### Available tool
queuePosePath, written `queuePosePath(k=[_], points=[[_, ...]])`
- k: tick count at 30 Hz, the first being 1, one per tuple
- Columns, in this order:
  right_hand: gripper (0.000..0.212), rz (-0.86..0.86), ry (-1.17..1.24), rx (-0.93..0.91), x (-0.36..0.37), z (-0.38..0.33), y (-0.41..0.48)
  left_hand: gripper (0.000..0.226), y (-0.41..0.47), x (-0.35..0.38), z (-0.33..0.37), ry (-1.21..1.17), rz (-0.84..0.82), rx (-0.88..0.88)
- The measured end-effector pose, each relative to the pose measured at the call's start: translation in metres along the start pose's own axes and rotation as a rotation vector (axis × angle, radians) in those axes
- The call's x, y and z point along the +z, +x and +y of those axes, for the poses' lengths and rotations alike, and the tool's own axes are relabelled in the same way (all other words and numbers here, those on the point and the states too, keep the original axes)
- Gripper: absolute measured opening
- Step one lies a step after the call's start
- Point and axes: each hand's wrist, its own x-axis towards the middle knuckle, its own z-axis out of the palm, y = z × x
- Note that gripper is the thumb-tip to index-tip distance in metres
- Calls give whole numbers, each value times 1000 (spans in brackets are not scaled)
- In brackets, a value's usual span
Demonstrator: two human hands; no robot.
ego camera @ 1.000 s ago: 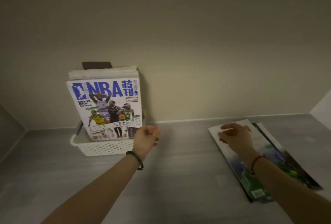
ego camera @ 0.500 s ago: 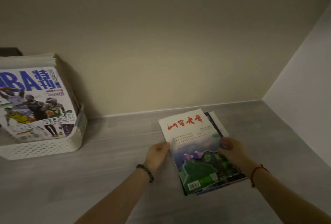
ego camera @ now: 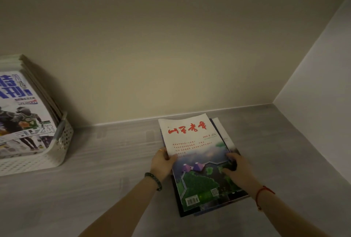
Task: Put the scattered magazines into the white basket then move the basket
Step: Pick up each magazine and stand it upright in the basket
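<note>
While you look down from the head camera, your left hand (ego camera: 163, 162) grips the left edge of a white-topped magazine with red brush characters and a green landscape cover (ego camera: 197, 159), thumb on the cover and fingers curled under the edge. Your right hand (ego camera: 238, 168) presses on the right side of the same cover, fingers bent over its right edge; you cannot tell whether they close round the magazine or only rest on it. That magazine lies on top of a small stack of darker magazines (ego camera: 218, 206), whose edges show beyond it at the near end and along the right side. The stack lies on the grey wood-grain bench (ego camera: 114, 161), near the back wall, right of centre.

A dark green bead bracelet (ego camera: 154, 181) circles your left wrist and a red cord (ego camera: 263, 192) circles your right wrist.

Well apart to the left, at the frame's edge, stands the white perforated plastic basket (ego camera: 62, 142) on the same bench. Several magazines stand in it, leaning back toward the wall. The front one is a basketball magazine with blue lettering and players on its cover (ego camera: 20, 119), partly cut off by the frame.

Beige wall (ego camera: 152, 47) runs behind the bench, and a paler wall meets it at the right corner.
</note>
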Motion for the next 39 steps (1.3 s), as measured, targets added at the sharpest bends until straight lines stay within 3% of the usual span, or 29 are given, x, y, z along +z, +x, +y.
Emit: queuePosePath(k=[5,8,11,13,19,24,31,39], points=[[42,30,98,-64,-2,-15,1,19,-6,-10,19,-194,-68,67],[46,67,304,-82,1,-43,2,33,-16,-36,32,-214,-136,142],[32,85,326,-119,4,-80,3,23,-25,-74,44,-243,-179,235],[20,81,322,-156,6,-110,-3,15,-31,-105,51,-223,-111,273],[11,118,249,-393,46,-225,-34,8,-55,-233,70,-73,188,405],[8,101,472,-516,101,-337,-58,14,-73,-350,91,-88,425,489],[14,110,526,-578,183,-443,-76,14,-78,-474,94,-52,544,489],[12,172,445,-468,253,-456,-72,24,-37,-514,48,-213,587,295]])
